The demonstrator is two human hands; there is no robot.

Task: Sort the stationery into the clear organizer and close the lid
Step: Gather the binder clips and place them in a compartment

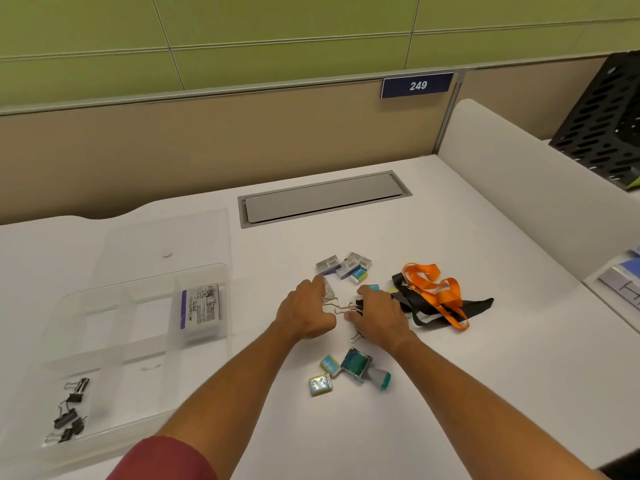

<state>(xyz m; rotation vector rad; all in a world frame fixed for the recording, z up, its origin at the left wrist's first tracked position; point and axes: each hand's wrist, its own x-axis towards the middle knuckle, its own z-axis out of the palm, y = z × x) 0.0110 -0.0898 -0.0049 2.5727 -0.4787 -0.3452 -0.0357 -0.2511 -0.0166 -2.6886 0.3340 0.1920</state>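
A clear organizer (114, 306) stands at the left with its lid (166, 237) folded back flat. One compartment holds a white box (201, 310), and several black binder clips (69, 410) lie in the near-left one. At the table's middle my left hand (304, 310) and my right hand (377, 313) curl over loose binder clips (341, 308). My right fingers and thumb close on a black clip's body. Wire handles stick out between the hands, and whether my left hand grips one is hidden. Small grey staple boxes (343, 266) lie just beyond the hands.
Two small teal boxes (325, 374) and a teal stamp (365, 368) lie near my right wrist. An orange lanyard (433, 289) on black straps (478, 304) sits to the right. A grey cable hatch (322, 199) is at the back, a black mesh rack (602, 119) far right.
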